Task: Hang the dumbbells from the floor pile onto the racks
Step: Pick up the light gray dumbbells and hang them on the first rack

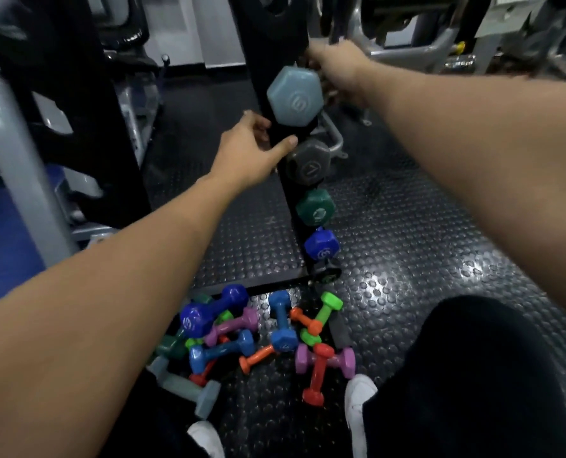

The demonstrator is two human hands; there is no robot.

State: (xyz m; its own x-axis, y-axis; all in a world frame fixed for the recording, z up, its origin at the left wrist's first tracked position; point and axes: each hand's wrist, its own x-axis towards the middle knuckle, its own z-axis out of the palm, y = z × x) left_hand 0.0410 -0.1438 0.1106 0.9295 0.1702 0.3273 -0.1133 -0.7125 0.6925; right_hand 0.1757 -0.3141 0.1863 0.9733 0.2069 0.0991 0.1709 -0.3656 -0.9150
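A black upright rack (pixel 276 34) carries a pale blue dumbbell (pixel 295 94) at the top. Below it hang a dark grey one (pixel 309 163), a green one (pixel 315 207) and a blue one (pixel 321 244). My left hand (pixel 250 150) grips the rack's edge just below the pale blue dumbbell, thumb on the front. My right hand (pixel 336 72), blurred, is curled round the far side of the pale blue dumbbell, its fingers partly hidden behind it. The floor pile (pixel 248 338) of several coloured dumbbells lies in front of my feet.
A second black rack frame (pixel 76 110) and a grey machine post (pixel 17 166) stand at the left. Grey gym machines (pixel 440 44) fill the back right. My white shoes (pixel 357 401) and dark trouser leg (pixel 473 375) are on the studded rubber floor (pixel 407 242).
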